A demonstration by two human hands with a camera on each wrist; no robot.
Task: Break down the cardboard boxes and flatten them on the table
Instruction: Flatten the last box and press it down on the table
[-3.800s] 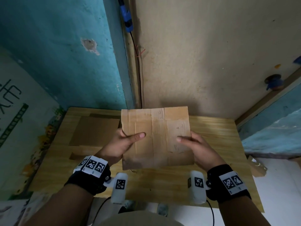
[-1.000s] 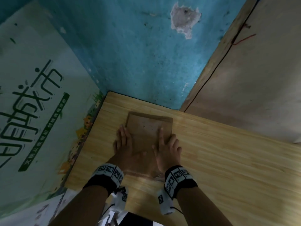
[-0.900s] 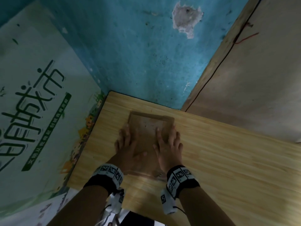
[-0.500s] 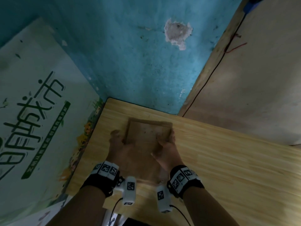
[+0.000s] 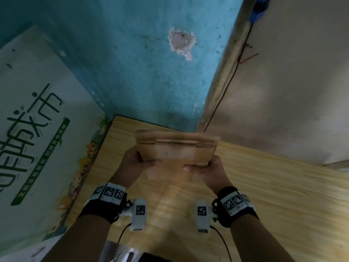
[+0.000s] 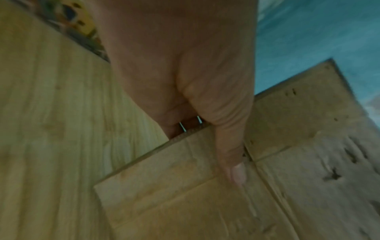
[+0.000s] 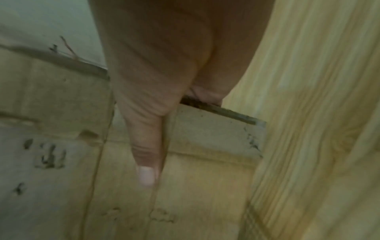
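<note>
We are holding the flattened, creased cardboard box (image 5: pixel 175 148) above the bench's (image 5: pixel 273 186) far-left corner, left hand (image 5: pixel 132 163) and right hand (image 5: pixel 209 171) fingers clamped on its side edges.

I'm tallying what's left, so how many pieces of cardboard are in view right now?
1: a flattened brown cardboard box, gripped off the light wooden table by the left hand and right hand. Another underneath may be hidden.

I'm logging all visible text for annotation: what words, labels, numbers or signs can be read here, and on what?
"城市", large green characters on the pale poster left of the table.
Small white characters in the poster's green band: too small to read.
Square coded markers on the wristbands: patterns, no words.
Dark marks on the cardboard: blurred, unreadable.
</note>
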